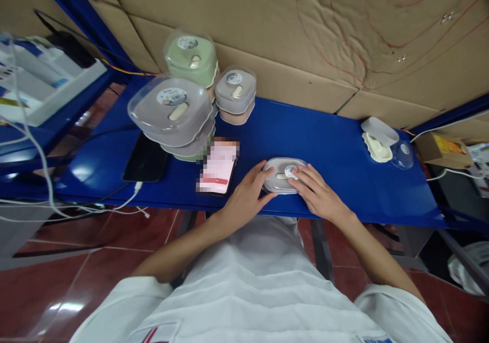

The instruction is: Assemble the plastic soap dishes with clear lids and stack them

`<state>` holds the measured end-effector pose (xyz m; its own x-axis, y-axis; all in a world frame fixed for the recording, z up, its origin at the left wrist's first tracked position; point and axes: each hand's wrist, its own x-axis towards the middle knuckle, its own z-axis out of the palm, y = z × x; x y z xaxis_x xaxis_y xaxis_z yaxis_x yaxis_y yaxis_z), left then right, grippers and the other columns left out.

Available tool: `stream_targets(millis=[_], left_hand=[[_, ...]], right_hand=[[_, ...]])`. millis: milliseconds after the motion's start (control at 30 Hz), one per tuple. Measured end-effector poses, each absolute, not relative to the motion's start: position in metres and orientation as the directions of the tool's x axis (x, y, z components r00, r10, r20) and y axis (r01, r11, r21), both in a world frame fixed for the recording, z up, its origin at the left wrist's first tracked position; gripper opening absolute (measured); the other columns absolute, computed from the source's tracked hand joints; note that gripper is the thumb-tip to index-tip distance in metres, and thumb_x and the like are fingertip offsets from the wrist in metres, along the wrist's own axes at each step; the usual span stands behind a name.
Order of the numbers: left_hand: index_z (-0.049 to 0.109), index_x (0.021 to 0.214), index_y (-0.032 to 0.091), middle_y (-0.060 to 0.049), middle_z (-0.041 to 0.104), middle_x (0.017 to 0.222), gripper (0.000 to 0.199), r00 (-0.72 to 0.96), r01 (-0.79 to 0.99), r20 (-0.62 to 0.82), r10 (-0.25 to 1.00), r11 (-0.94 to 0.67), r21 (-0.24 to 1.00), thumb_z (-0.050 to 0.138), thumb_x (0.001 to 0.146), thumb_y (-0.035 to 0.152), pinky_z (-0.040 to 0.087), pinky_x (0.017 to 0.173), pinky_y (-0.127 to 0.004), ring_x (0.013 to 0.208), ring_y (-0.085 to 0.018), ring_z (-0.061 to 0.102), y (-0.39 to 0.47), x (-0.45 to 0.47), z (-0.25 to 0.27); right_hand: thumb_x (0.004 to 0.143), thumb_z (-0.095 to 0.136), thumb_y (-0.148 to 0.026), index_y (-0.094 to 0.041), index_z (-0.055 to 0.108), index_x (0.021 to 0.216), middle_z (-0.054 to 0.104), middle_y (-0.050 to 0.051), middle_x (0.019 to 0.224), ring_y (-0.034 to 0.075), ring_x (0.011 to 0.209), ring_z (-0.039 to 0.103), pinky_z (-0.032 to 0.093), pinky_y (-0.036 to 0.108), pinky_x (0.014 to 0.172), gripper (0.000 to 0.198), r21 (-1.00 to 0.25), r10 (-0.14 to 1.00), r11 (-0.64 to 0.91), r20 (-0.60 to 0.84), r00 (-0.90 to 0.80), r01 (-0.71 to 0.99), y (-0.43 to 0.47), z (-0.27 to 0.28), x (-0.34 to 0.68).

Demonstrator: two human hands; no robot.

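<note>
A small food container (281,184) with a clear lid, a cream latch and a round label sits near the front edge of the blue table. My left hand (250,190) is closed around its left end, the thumb at the near side and the fingers at the far side. My right hand (319,193) lies over its right end, fingers stretched flat across the lid and partly covering the label. Left of my left hand is a phone (218,170) with a lit, partly blurred screen.
Stacked containers stand at the back left: a large grey one (168,111), a green one (191,60) and a smaller one (236,96). A dark device (144,160) and white cable (132,198) lie left. Loose container parts (378,147) and a cardboard box (439,150) are right.
</note>
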<state>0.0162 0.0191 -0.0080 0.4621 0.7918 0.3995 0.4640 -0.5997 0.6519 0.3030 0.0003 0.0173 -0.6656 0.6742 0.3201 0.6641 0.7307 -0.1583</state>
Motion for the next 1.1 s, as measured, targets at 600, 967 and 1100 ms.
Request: stream_targets(millis=[600, 967, 1100], left_hand=[[0.045, 0.15, 0.026, -0.018, 0.053, 0.158, 0.069, 0.455, 0.433, 0.408, 0.792, -0.597, 0.676, 0.084, 0.093, 0.025, 0.055, 0.12, -0.054, 0.149, -0.035, 0.057, 0.018, 0.017, -0.009], [0.052, 0.14, 0.024, -0.018, 0.058, 0.147, 0.061, 0.292, 0.53, 0.548, 0.784, -0.61, 0.59, 0.086, 0.09, 0.027, 0.061, 0.11, -0.052, 0.135, -0.034, 0.065, 0.011, 0.019, -0.003], [0.052, 0.138, 0.023, -0.019, 0.057, 0.145, 0.055, 0.232, 0.589, 0.62, 0.749, -0.616, 0.523, 0.083, 0.093, 0.028, 0.063, 0.105, -0.051, 0.13, -0.034, 0.066, 0.017, 0.02, -0.001]], right_hand=[[0.11, 0.059, -0.03, -0.037, 0.02, 0.176, 0.042, 0.011, 0.175, 0.034, 0.167, 0.031, 0.037, 0.067, 0.132, 0.077, -0.155, 0.767, 0.64, 0.202, -0.61, 0.753, -0.009, 0.036, 0.284], [0.105, 0.062, -0.059, -0.03, 0.059, 0.13, 0.075, 0.013, 0.129, 0.026, 0.101, 0.077, 0.068, 0.045, 0.08, 0.039, -0.879, 0.998, -0.067, -0.056, 0.037, 0.473, -0.059, 0.023, 0.271], [0.094, 0.075, -0.067, -0.036, 0.045, 0.134, 0.066, 0.009, 0.146, 0.024, 0.109, 0.078, 0.069, 0.049, 0.094, 0.06, -0.979, 0.98, -0.198, -0.199, 0.016, -0.037, -0.031, 0.023, 0.247]])
